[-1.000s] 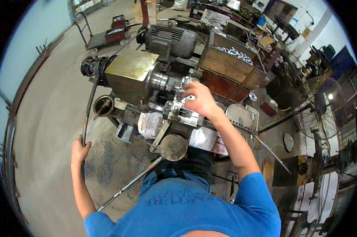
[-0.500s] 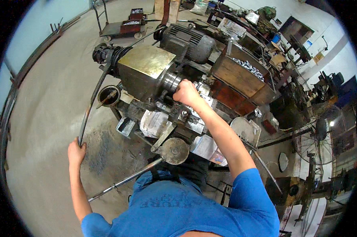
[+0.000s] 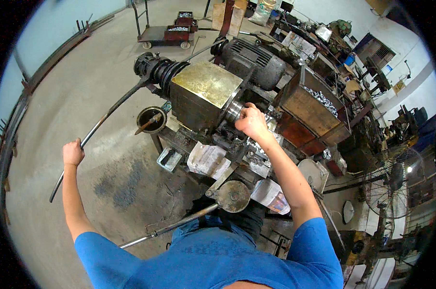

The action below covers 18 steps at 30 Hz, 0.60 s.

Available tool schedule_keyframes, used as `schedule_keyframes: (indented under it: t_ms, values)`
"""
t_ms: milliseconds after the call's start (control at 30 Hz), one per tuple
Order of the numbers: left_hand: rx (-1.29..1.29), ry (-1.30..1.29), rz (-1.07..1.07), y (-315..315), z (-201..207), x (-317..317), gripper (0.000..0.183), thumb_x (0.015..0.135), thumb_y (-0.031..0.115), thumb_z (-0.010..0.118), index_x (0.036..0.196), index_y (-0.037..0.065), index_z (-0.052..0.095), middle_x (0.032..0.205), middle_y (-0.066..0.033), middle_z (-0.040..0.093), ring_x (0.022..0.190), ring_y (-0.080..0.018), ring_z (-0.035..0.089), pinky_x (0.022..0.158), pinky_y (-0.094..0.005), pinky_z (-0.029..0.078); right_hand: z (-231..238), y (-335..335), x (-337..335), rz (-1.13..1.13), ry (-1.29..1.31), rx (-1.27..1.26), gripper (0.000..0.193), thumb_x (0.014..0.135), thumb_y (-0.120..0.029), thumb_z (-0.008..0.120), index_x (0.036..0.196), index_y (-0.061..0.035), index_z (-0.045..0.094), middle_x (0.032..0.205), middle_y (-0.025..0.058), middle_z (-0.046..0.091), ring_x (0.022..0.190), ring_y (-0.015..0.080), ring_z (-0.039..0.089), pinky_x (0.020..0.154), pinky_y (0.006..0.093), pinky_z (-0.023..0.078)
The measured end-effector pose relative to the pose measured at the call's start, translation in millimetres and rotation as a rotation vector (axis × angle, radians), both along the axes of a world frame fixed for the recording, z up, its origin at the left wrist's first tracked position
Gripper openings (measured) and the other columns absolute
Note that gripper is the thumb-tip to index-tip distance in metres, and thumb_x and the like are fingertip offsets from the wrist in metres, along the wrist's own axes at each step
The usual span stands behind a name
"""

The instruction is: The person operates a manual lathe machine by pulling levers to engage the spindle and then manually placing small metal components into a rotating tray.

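My left hand [image 3: 73, 152] is wrapped round a long metal lever [image 3: 103, 118], whose far end joins the black pulley end [image 3: 166, 77] of a lathe-like machine. Its free end sticks out below my fist. At the machine's front, my right hand [image 3: 252, 121] is closed against the shiny round chuck [image 3: 234, 111]; whatever its fingers hold there is hidden. The headstock [image 3: 198, 108] carries a worn brass-coloured top plate [image 3: 207, 84]. Beneath my right forearm lie the oily tool slide [image 3: 259, 161] and bright metal bits.
A wooden box [image 3: 308, 98] of small metal parts stands right of the chuck, beside the motor [image 3: 254, 63]. A pot with a brush [image 3: 151, 120] and a small tray [image 3: 169, 159] sit at left. A round-plated lever [image 3: 233, 196] is near my waist; a fan [image 3: 389, 180] stands right.
My left hand has swung the lever outward to the left, and more of its free end shows. My right hand stays at the chuck. The whole view has shifted.
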<state>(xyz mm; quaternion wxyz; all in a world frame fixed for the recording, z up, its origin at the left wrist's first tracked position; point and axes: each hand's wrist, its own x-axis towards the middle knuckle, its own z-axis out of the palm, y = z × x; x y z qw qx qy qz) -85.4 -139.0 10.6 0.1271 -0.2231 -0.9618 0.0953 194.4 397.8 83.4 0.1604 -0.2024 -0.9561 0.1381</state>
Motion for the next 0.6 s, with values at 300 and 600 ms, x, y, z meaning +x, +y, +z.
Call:
schedule_keyframes:
  t_ms: [300, 600]
  values:
    - [1.204, 0.004, -0.251, 123.4, -49.3, 67.5, 0.032, 0.078, 0.016, 0.059, 0.107, 0.002, 0.056, 0.09, -0.0147, 0.061, 0.086, -0.0262, 0.059, 0.073, -0.0347, 0.046, 35.7, -6.6, 105.7, 0.078, 0.298, -0.055, 0.026, 0.054, -0.01, 0.06, 0.079, -0.0029, 0.059, 0.126, 0.0214, 0.044, 0.101, 0.0391, 0.053, 0.084, 0.036, 0.044]
    - [-0.092, -0.462, -0.484, 244.2, -189.6, 96.6, 0.03, 0.062, 0.02, 0.068, 0.09, 0.011, 0.06, 0.088, -0.0126, 0.063, 0.084, -0.03, 0.061, 0.07, -0.0427, 0.048, 9.9, 28.6, 327.8, -0.394, 0.17, -0.034, 0.028, 0.055, -0.008, 0.061, 0.082, -0.0022, 0.062, 0.113, 0.0186, 0.054, 0.099, 0.0362, 0.055, 0.083, 0.0367, 0.045]
